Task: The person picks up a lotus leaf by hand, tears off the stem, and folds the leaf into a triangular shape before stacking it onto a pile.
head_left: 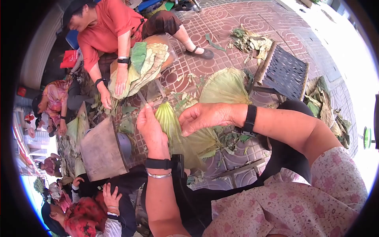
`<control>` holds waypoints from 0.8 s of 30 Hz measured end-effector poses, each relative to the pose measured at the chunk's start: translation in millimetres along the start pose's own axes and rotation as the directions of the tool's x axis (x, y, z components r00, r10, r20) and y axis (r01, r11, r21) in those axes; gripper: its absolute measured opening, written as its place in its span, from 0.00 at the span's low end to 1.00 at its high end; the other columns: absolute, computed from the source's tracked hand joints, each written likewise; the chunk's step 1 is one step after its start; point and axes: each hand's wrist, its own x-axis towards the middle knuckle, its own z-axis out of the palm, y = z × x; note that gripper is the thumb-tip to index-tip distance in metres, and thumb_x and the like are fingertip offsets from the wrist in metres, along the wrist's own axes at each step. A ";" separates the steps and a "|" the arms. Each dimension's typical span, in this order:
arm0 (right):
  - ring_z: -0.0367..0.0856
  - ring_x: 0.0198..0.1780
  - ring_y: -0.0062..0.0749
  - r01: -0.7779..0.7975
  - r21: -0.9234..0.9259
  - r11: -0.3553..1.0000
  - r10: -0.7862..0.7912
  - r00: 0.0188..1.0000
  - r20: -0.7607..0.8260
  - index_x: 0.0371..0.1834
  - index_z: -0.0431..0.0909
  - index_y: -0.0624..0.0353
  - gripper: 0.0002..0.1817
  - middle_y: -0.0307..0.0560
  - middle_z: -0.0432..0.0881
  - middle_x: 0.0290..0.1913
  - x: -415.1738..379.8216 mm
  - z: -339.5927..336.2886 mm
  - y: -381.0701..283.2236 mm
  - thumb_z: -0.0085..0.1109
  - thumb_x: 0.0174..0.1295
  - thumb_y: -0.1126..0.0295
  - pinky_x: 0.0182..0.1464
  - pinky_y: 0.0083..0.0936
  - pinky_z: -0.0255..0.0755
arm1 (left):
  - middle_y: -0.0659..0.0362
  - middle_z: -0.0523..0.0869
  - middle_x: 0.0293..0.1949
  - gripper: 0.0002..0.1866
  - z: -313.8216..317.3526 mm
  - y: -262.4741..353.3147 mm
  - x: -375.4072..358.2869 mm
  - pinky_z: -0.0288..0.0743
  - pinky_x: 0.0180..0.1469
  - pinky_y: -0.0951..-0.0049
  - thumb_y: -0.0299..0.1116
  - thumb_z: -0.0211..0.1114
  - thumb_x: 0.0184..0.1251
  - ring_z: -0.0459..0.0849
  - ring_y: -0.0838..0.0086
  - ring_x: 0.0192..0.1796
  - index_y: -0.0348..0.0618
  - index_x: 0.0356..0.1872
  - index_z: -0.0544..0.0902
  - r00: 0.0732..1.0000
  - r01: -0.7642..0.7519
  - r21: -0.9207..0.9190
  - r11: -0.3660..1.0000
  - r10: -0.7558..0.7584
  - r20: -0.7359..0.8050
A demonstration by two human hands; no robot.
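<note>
A light green pleated leaf (169,120), gathered to a narrow tip at the top, hangs between my two hands and fans out downward into a paler, thin lower part. My left hand (152,128) is closed at the leaf's left edge near that tip, its fingers pointing up. From the right, my right hand (205,118) reaches in with curled fingers, thumb and fingertips pinched at the leaf's right edge. Just beyond my right wrist, a large pale fan-shaped leaf (225,87) lies on the paving.
Opposite, a person in red (106,27) leans over stacked dried leaves (148,65). A woven-top stool (284,71) stands at right, leaf piles (252,43) around it. A brown board (103,150) is on the left. Another person in red (85,217) sits lower left.
</note>
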 end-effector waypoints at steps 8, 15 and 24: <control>0.79 0.35 0.18 0.078 0.125 0.989 -0.036 0.951 -0.308 0.39 0.81 0.53 0.07 0.32 0.82 0.33 9.6 -42.0 -9.0 0.64 0.67 0.64 0.41 0.20 0.75 | 0.59 0.87 0.45 0.13 12.7 23.5 -20.5 0.77 0.48 0.77 0.34 0.64 0.74 0.84 0.79 0.42 0.35 0.50 0.83 0.868 0.182 0.039 0.983 -0.179 0.464; 0.78 0.33 0.17 0.104 0.140 0.985 -0.034 0.902 -0.431 0.41 0.83 0.55 0.05 0.34 0.84 0.35 6.6 -87.8 -20.8 0.63 0.66 0.68 0.37 0.19 0.74 | 0.59 0.88 0.47 0.15 -0.8 17.8 -15.9 0.76 0.53 0.76 0.31 0.67 0.70 0.84 0.79 0.46 0.35 0.53 0.82 0.724 0.280 0.181 0.943 -0.331 0.605; 0.80 0.37 0.21 0.228 0.142 0.963 -0.125 0.848 -0.516 0.38 0.83 0.58 0.04 0.37 0.84 0.36 -5.3 -114.3 -28.9 0.61 0.67 0.71 0.44 0.22 0.75 | 0.60 0.88 0.43 0.11 -9.6 28.7 -15.1 0.76 0.47 0.80 0.30 0.68 0.69 0.84 0.81 0.42 0.37 0.47 0.83 0.735 0.291 0.198 0.936 -0.352 0.580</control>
